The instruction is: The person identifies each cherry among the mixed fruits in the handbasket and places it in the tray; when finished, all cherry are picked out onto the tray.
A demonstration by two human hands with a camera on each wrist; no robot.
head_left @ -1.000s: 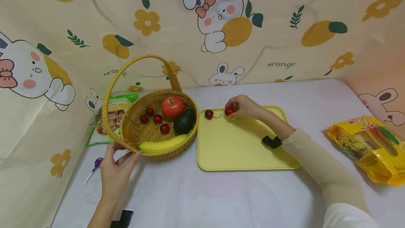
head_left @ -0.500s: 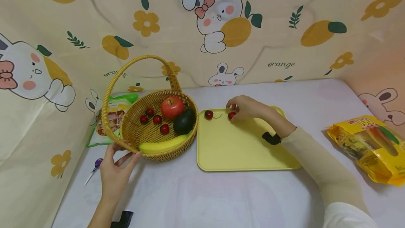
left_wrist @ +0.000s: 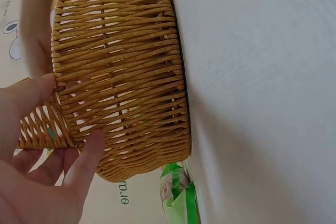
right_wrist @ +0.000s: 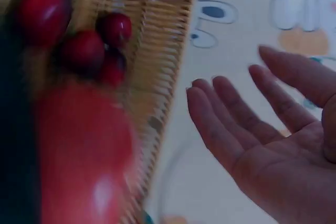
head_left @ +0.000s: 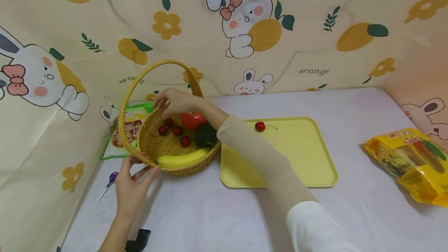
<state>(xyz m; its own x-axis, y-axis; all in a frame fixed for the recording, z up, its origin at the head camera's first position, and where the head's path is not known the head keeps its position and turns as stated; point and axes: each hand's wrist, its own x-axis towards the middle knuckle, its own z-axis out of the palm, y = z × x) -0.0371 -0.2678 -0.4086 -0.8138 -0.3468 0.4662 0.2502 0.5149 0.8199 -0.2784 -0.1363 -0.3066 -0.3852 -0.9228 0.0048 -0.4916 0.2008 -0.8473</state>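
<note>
My left hand (head_left: 131, 189) grips the near left rim of a wicker basket (head_left: 148, 121) at the base of its handle, fingers and thumb on the weave in the left wrist view. Above the basket's far side hovers my right hand (head_left: 179, 102). The right wrist view shows its fingers loosely bent, with nothing between them. Inside the basket lie several cherries (head_left: 185, 140), a red apple (head_left: 192, 121), a dark green avocado (head_left: 205, 135) and a banana (head_left: 183, 159). One cherry with a stem (head_left: 260, 126) sits on the yellow tray (head_left: 308, 154), which the right sleeve partly covers.
A green-and-white snack bag (head_left: 127, 131) lies behind the basket's left side. A purple-wrapped lollipop (head_left: 112, 178) is left of my left hand. At the far right is a yellow snack bag (head_left: 414, 162). A printed cloth (head_left: 210, 77) hangs behind the table.
My right hand has moved left from the tray to over the basket. The cherry it was touching lies on the tray; the other cherry's spot is behind the sleeve. My left hand keeps its grip.
</note>
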